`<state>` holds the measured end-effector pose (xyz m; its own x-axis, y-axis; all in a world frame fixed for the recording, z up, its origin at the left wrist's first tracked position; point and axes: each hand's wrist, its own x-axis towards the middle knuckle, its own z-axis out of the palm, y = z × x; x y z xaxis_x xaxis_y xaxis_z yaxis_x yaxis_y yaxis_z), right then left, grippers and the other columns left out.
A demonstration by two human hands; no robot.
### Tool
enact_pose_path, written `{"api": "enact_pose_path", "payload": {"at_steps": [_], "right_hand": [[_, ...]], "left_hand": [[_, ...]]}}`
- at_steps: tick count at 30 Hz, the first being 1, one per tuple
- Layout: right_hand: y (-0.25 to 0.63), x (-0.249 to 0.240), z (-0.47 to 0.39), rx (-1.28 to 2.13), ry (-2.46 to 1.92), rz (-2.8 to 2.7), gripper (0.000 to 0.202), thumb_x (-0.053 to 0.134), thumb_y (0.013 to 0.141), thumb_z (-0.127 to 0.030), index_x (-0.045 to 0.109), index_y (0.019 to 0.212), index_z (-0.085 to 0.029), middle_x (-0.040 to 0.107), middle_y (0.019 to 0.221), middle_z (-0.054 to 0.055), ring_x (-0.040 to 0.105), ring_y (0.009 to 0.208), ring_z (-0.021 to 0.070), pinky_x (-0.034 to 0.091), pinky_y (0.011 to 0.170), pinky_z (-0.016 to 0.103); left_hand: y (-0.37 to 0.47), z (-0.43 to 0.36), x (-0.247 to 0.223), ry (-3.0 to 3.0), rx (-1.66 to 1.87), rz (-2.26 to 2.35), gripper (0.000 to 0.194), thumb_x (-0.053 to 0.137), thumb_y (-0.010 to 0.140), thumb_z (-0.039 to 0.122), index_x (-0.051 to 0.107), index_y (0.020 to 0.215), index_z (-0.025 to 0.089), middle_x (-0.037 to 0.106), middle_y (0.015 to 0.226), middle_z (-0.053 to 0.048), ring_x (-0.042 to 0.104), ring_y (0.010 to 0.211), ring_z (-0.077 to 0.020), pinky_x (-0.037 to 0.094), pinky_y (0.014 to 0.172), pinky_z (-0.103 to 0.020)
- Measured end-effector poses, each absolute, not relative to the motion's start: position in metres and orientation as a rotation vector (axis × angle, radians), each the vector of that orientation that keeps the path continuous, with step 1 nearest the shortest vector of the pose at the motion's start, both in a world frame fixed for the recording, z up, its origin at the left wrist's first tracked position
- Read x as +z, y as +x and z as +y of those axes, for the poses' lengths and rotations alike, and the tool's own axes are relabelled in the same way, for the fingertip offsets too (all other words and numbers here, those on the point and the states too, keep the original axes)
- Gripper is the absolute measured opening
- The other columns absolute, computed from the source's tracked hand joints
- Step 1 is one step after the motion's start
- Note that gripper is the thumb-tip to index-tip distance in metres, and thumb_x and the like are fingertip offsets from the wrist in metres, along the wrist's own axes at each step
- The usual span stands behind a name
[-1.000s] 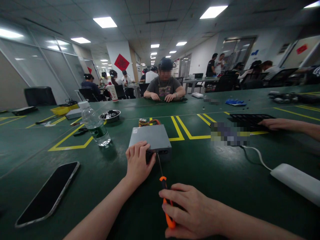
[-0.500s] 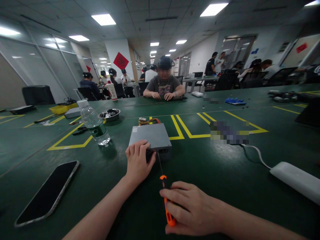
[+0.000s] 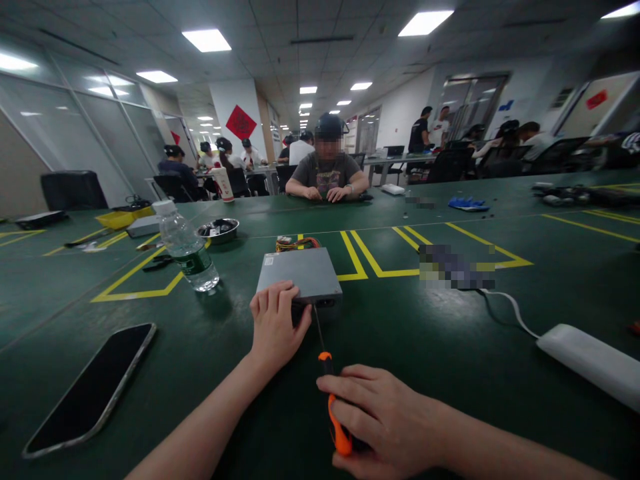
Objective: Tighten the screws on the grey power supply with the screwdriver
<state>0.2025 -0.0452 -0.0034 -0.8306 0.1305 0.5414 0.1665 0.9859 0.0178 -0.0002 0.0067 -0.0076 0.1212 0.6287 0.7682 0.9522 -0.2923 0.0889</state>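
Observation:
A grey metal computer power supply [image 3: 305, 267] lies on the green table in front of me, its bundle of coloured cables [image 3: 300, 245] at the far side. My left hand [image 3: 274, 323] grips its near left corner, fingers over the top and thumb along the front face. In my right hand [image 3: 380, 417] is an orange and black screwdriver [image 3: 341, 437], held by the handle. Its thin shaft points away from me, and the tip meets the front face beside the left thumb, left of the power socket [image 3: 327, 303]. Whatever the tip touches is too small to make out.
A water bottle [image 3: 187, 250] and a metal bowl [image 3: 219, 230] stand to the left, with a phone [image 3: 93, 390] nearer me. On the right lie a white power strip [image 3: 590, 363] and a blurred-out object [image 3: 455, 267]. Across the table sits a person [image 3: 327, 167].
The screwdriver handle has turned a little in my right hand, showing more black at its collar. My left hand and the power supply stay together in place. The view has shifted slightly.

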Motion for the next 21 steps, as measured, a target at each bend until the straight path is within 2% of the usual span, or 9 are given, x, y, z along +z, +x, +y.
{"api": "enact_pose_path", "payload": {"at_steps": [4, 10, 12, 14, 17, 21], "right_hand": [[0.202, 0.002, -0.046, -0.098, -0.216, -2.663, 0.036, 0.040, 0.093, -0.035, 0.050, 0.116, -0.010, 0.059, 0.110, 0.016, 0.061, 0.091, 0.0205, 0.049, 0.078, 0.034], [0.197, -0.001, -0.048, -0.136, -0.218, -2.566, 0.032, 0.038, 0.095, -0.038, 0.057, 0.095, -0.012, 0.061, 0.108, 0.014, 0.062, 0.083, 0.0180, 0.048, 0.076, 0.032], [0.197, -0.002, -0.046, -0.105, -0.227, -2.570, 0.037, 0.036, 0.096, -0.042, 0.056, 0.096, -0.011, 0.062, 0.108, 0.013, 0.061, 0.085, 0.0181, 0.048, 0.079, 0.031], [0.198, -0.001, -0.045, -0.074, -0.233, -2.623, 0.040, 0.036, 0.096, -0.044, 0.054, 0.106, -0.010, 0.061, 0.110, 0.013, 0.060, 0.090, 0.0190, 0.047, 0.081, 0.032], [0.199, 0.003, -0.047, -0.088, -0.236, -2.704, 0.036, 0.038, 0.095, -0.039, 0.050, 0.117, -0.013, 0.059, 0.114, 0.013, 0.060, 0.092, 0.0198, 0.047, 0.081, 0.034], [0.197, 0.002, -0.050, -0.160, -0.258, -2.644, 0.029, 0.039, 0.096, -0.035, 0.056, 0.103, -0.013, 0.060, 0.111, 0.012, 0.061, 0.079, 0.0181, 0.050, 0.075, 0.032]], "left_hand": [[0.001, 0.005, -0.003, -1.989, -0.994, -1.556, 0.023, 0.054, 0.079, 0.032, 0.051, 0.099, 0.020, 0.058, 0.107, -0.010, 0.048, 0.102, -0.0269, 0.033, 0.087, -0.043], [0.001, 0.006, 0.003, -2.023, -0.911, -1.478, 0.018, 0.052, 0.081, 0.030, 0.052, 0.095, 0.019, 0.059, 0.106, -0.010, 0.050, 0.107, -0.0258, 0.031, 0.091, -0.043], [0.000, 0.006, 0.004, -2.030, -0.897, -1.475, 0.018, 0.052, 0.081, 0.030, 0.052, 0.095, 0.019, 0.059, 0.105, -0.011, 0.050, 0.105, -0.0261, 0.033, 0.089, -0.042], [0.000, 0.006, 0.004, -2.019, -0.890, -1.493, 0.019, 0.052, 0.081, 0.032, 0.051, 0.095, 0.018, 0.058, 0.105, -0.011, 0.050, 0.103, -0.0268, 0.035, 0.087, -0.041], [-0.001, 0.006, 0.003, -2.010, -0.881, -1.500, 0.020, 0.052, 0.081, 0.032, 0.051, 0.094, 0.018, 0.057, 0.105, -0.011, 0.049, 0.100, -0.0270, 0.036, 0.085, -0.041], [-0.001, 0.007, 0.002, -2.014, -0.875, -1.506, 0.020, 0.052, 0.081, 0.032, 0.051, 0.095, 0.018, 0.057, 0.106, -0.011, 0.049, 0.100, -0.0269, 0.036, 0.086, -0.041]]}}
